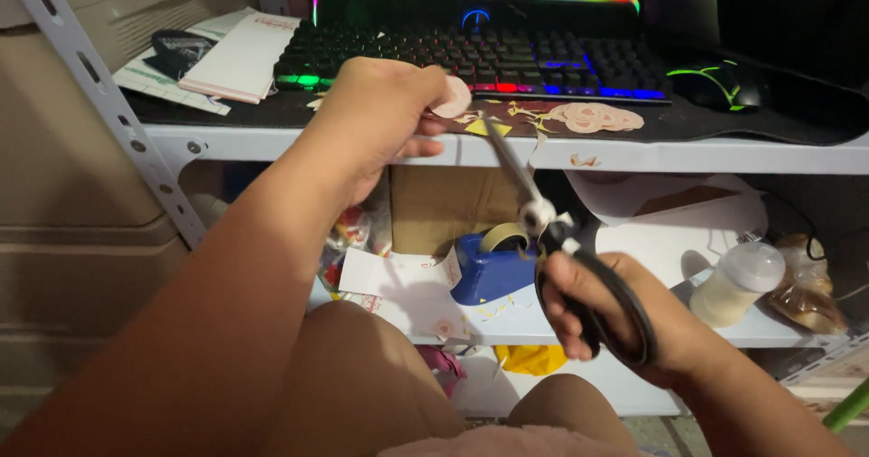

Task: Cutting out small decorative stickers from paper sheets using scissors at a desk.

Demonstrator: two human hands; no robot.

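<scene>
Before the grey metal shelf (507, 152), left hand (376, 113) pinches a small pink paper disc (450, 97), right hand (606, 317) clenching black-handled steel scissors (552, 231) just below — fingertips risk nicks.

Brown cardboard box (434, 205) on middle shelf, clear plastic bag (804, 287) far right

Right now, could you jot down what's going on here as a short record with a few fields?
Left hand: left hand pinches a small round pink paper cutout
Right hand: right hand holds black-handled scissors, blades pointing up toward the cutout
Upper shelf: lit keyboard, mouse, more pink cutouts, paper scraps
Lower shelf: blue tape dispenser, white bottle, paper sheets
Setting: metal shelf unit, person's knees below
</scene>
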